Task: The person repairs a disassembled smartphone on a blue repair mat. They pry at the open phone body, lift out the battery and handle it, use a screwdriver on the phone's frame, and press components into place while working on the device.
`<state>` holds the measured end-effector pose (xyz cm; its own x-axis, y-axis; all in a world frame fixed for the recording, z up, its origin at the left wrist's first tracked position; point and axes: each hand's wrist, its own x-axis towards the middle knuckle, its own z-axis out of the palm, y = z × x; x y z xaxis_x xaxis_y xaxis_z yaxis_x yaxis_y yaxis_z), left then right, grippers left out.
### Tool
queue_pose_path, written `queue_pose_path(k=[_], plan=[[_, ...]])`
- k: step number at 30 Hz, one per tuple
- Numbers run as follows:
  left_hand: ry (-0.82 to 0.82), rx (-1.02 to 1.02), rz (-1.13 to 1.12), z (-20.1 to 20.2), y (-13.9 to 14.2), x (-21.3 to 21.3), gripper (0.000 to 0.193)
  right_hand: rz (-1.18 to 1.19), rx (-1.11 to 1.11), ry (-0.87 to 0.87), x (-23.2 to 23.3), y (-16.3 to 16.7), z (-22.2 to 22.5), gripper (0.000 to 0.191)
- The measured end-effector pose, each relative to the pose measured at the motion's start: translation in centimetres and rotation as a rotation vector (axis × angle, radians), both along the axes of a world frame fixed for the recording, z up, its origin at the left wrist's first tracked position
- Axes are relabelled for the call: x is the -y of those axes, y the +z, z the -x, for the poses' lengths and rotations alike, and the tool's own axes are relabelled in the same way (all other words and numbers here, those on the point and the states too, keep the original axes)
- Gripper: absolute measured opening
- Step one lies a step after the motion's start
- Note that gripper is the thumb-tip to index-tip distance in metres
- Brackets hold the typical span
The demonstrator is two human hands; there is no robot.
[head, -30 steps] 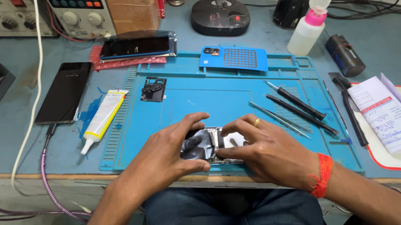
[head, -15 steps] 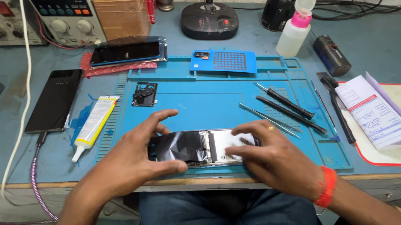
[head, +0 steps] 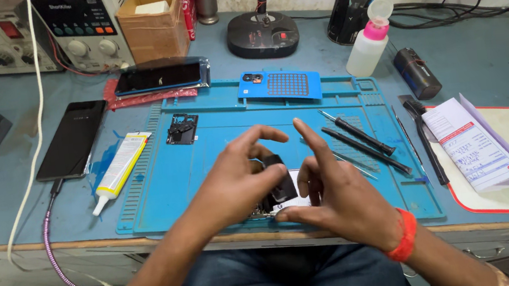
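Two hands meet over the blue repair mat [head: 208, 185]. The left hand [head: 234, 186], fingers curled, pinches a dark phone part [head: 281, 184] that stands tilted on edge, its long axis steep; the right hand [head: 336, 197] steadies it, forefinger raised. Screwdrivers [head: 358, 141] lie right.

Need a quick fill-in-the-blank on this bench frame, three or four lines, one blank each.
1. Both hands, left hand and right hand, hold a small opened phone over the ____ work mat.
2. The glue tube lies at the mat's ____ edge.
3. The squeeze bottle has a ____ collar below its cap.
4. The right wrist wears an ____ band.

Missing words: blue; left; pink; orange
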<state>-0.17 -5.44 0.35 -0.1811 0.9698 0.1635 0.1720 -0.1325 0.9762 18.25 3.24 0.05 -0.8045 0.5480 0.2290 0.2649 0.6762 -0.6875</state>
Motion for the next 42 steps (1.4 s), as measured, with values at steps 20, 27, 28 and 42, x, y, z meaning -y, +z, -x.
queue_pose_path(k=[20,27,28,42], plan=[[-0.09,-0.665,-0.14,3.6,-3.8,3.5,0.084,0.096,0.051,-0.26,-0.2,-0.6,-1.2,0.05],[-0.099,-0.677,-0.11,3.5,-4.2,4.0,0.067,0.064,0.014,-0.264,-0.2,-1.7,-1.3,0.041],[-0.104,-0.695,-0.123,3.5,-4.2,4.0,0.063,0.052,0.013,-0.26,-0.2,-1.7,-1.2,0.041],[-0.097,-0.934,-0.08,2.3,-3.2,4.4,0.049,-0.386,0.022,-0.168,-1.1,-1.6,-3.6,0.035]])
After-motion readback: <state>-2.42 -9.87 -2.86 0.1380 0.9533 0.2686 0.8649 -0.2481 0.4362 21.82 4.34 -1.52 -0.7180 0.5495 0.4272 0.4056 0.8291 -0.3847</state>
